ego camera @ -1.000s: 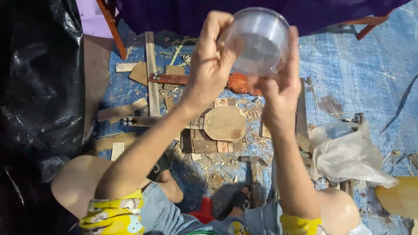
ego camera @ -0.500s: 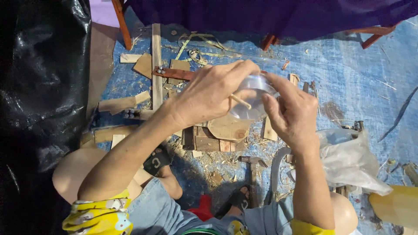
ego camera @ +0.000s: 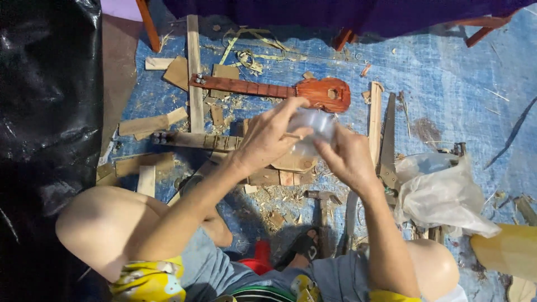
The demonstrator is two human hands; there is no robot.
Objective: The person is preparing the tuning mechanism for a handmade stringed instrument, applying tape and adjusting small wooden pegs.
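So in the head view we've got both hands on a clear plastic cup [ego camera: 313, 131], held up over the work mat, pretty much dead centre of the frame. Our left hand [ego camera: 268, 137] comes in from 7 o'clock and wraps the cup's left side, fingers curled over the top and thumb underneath, so it's clamped on the cup rather than loose. Our right hand [ego camera: 347, 159] comes in from 5 o'clock and pinches the cup's lower right edge, fingers closed against it. The cup is blurry, so we can't tell which way its mouth faces.

At 12 o'clock from the cup, just beyond it on the blue tarp [ego camera: 447, 72], lies a small reddish ukulele [ego camera: 279, 90], neck pointing to 9 o'clock. Directly under the hands is a pale wooden body blank [ego camera: 293, 163] sitting among offcuts and shavings. A handsaw [ego camera: 387, 140] lies at 3 o'clock, just beside the right hand, and a white plastic bag [ego camera: 442, 193] sits at 4 o'clock. A hammer [ego camera: 321, 210] rests at 6 o'clock, near our knees.
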